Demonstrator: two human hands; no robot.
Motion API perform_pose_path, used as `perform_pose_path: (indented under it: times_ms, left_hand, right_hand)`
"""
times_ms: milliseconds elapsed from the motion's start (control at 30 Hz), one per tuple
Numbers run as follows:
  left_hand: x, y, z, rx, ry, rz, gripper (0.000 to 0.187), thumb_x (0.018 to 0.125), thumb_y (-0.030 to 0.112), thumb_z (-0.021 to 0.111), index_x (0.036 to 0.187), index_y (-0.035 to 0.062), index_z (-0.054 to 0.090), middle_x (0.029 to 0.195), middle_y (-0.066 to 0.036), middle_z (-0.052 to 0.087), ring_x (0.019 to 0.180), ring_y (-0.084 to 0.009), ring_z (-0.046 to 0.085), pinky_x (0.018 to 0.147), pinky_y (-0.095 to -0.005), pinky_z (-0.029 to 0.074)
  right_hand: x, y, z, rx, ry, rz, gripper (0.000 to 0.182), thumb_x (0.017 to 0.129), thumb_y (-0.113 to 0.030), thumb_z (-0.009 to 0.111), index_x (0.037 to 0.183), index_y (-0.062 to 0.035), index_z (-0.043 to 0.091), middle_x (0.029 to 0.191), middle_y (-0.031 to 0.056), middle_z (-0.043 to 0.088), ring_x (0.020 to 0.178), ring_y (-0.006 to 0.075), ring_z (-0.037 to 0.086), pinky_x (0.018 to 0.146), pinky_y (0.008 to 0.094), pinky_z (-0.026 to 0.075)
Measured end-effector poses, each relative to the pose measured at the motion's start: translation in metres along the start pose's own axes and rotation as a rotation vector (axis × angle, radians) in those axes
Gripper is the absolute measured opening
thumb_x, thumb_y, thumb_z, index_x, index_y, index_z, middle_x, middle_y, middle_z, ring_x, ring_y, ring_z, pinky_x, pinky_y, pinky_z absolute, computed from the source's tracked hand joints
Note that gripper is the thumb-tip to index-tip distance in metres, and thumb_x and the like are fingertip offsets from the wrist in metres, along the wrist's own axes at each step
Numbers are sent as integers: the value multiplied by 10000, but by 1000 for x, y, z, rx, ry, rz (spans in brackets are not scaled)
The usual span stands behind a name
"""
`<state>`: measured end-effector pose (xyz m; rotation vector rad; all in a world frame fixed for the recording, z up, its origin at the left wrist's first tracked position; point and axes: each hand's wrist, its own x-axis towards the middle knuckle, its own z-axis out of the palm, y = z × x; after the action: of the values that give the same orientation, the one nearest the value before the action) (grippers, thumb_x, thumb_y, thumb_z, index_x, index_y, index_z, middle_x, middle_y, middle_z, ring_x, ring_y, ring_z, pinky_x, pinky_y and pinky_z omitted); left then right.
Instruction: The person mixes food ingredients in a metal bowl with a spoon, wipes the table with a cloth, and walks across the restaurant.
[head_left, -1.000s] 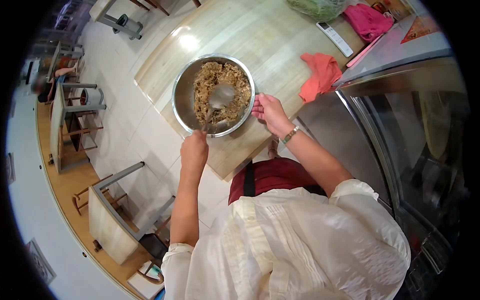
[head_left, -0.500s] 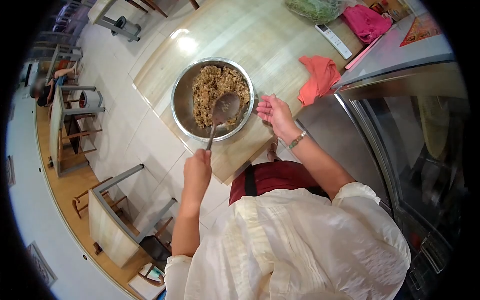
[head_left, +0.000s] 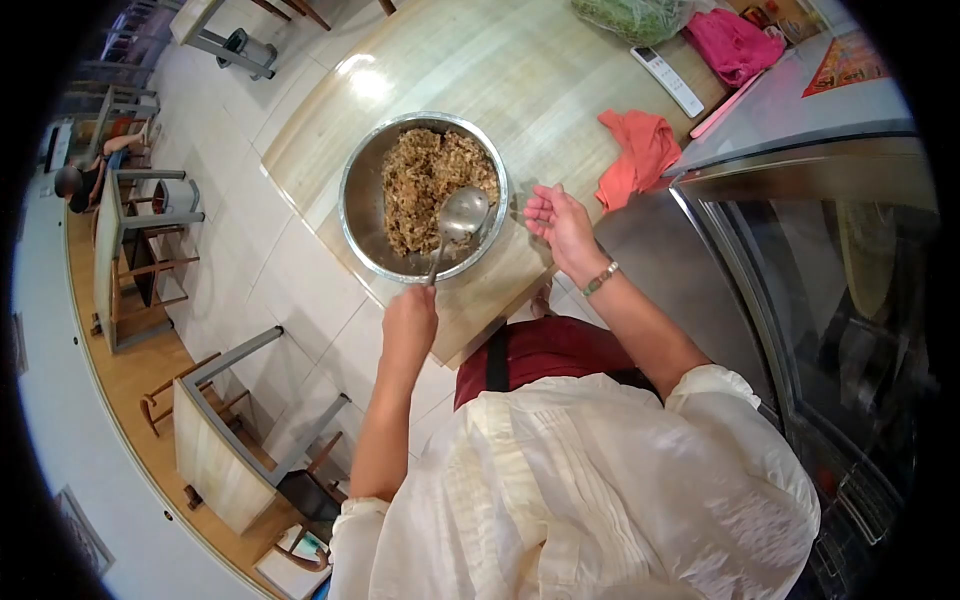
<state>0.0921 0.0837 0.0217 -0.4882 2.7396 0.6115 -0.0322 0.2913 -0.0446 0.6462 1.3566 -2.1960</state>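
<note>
My left hand [head_left: 410,318] is closed around the handle of a large metal spoon [head_left: 463,213]. The spoon's head rests at the right side of a brownish minced mixture [head_left: 425,185], inside a round steel bowl [head_left: 362,228]. To the right of the bowl, apart from its rim, my right hand [head_left: 563,222] is held with loosely curled fingers, palm partly up, and nothing in it. A beaded bracelet [head_left: 600,278] is on that wrist.
The bowl stands on a wooden table [head_left: 480,60]. Towards the right lie an orange cloth [head_left: 640,150], a white remote control [head_left: 667,82], a pink bag [head_left: 735,45] and a plastic bag of greens [head_left: 640,18]. A glass-fronted cabinet [head_left: 830,290] is beside me. A person [head_left: 92,182] sits far left.
My left hand has shifted right and slightly up, carrying the spoon's head towards the bowl's right side. The spoon's face has tilted and now shines. My right hand has moved slightly right.
</note>
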Motion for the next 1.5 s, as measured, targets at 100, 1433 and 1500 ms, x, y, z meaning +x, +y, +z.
perform_pose_path:
  times_ms: [100, 1433, 1500]
  left_hand:
    - [-1, 1, -14, -50, 10, -73, 269, 875, 220, 489, 756, -15, 541, 675, -265, 559, 672, -445, 543, 608, -514, 422]
    - [-22, -19, -41, 335, 238, 84, 272, 862, 122, 465, 1128, 72, 492, 712, -173, 556, 646, -366, 565, 556, -455, 444]
    - [-23, 9, -58, 154, 208, -5, 179, 871, 170, 470, 980, 41, 530, 717, -198, 577, 675, -364, 575, 565, -466, 442]
  right_hand:
    - [0, -5, -1, 16, 0, -15, 434, 944, -377, 368, 1083, 10, 506, 889, 54, 540, 795, 127, 528, 687, 270, 459]
    - [34, 3, 20, -183, -294, 82, 119, 902, -112, 475, 978, -24, 447, 907, 66, 531, 747, 169, 589, 642, 358, 551]
    - [36, 2, 20, -184, -325, 106, 89, 870, -87, 506, 887, -23, 447, 842, 50, 510, 710, 154, 587, 575, 360, 553]
